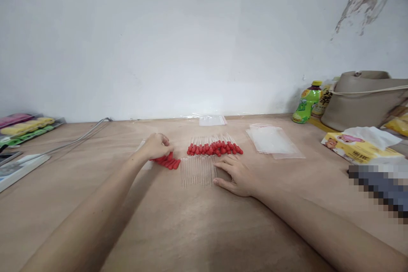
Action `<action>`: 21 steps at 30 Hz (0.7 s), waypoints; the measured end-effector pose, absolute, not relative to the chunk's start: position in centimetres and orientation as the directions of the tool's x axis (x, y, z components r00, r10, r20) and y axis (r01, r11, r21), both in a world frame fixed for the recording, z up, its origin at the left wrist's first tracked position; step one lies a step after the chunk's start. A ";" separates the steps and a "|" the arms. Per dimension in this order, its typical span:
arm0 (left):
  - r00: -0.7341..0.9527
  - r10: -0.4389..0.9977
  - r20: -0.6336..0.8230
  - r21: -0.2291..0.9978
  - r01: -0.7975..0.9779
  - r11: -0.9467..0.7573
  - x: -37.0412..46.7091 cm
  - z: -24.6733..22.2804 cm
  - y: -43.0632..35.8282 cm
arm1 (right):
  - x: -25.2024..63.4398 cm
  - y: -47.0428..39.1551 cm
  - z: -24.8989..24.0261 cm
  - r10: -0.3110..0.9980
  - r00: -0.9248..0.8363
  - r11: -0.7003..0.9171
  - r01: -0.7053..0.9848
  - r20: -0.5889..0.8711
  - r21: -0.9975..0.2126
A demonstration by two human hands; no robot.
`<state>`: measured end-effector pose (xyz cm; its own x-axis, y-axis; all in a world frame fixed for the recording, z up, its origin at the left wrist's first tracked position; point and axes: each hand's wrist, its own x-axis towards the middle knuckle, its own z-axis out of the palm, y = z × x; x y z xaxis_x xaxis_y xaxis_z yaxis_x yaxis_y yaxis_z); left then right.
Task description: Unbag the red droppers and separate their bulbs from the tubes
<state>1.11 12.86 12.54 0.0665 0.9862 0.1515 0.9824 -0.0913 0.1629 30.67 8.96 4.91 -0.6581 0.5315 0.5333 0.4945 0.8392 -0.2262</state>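
My left hand (157, 146) is over a small pile of red rubber dropper bulbs (167, 161), left of centre. Its fingers are curled and pinched at a red bulb (172, 154) standing up at the pile's edge. A row of bare clear glass dropper tubes (197, 172) lies side by side in front, narrow tips toward me. My right hand (235, 175) rests at the row's right end, fingers and thumb apart, fingertips at the outermost tubes. Behind the row lie several droppers fitted with red bulbs (213, 148), tips pointing to the wall.
Clear zip bags (272, 141) lie right of the droppers, and another bag (212, 120) by the wall. Farther right are a green bottle (306, 103), a beige bag (363, 102) and a yellow tissue pack (357, 146). A grey cable (83, 137) runs to a power strip (24, 170) at left.
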 end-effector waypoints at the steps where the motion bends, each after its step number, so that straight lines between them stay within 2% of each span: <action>1: 0.118 0.982 0.147 0.163 0.976 -0.142 0.8 12.6 12.7 | 30.7 8.9 4.9 0.531 -0.657 0.839 0.495 0.535 -0.226; 4: 0.209 0.968 0.142 0.152 0.961 -0.230 0.1 12.5 12.2 | 30.6 8.9 5.0 0.536 -0.657 0.837 0.494 0.531 -0.234; 14: 0.195 0.964 0.182 0.116 0.969 -0.218 -1.3 12.9 12.2 | 30.7 9.0 4.9 0.529 -0.661 0.843 0.483 0.533 -0.237; 21: 0.250 0.935 0.253 0.133 0.948 -0.289 2.6 11.6 12.7 | 30.7 9.0 4.9 0.530 -0.661 0.842 0.483 0.531 -0.239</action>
<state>2.61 12.75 11.58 0.2497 0.9348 0.2527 0.9479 -0.2892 0.1332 30.68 9.03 4.86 -0.6613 0.5297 0.5311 0.4828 0.8425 -0.2391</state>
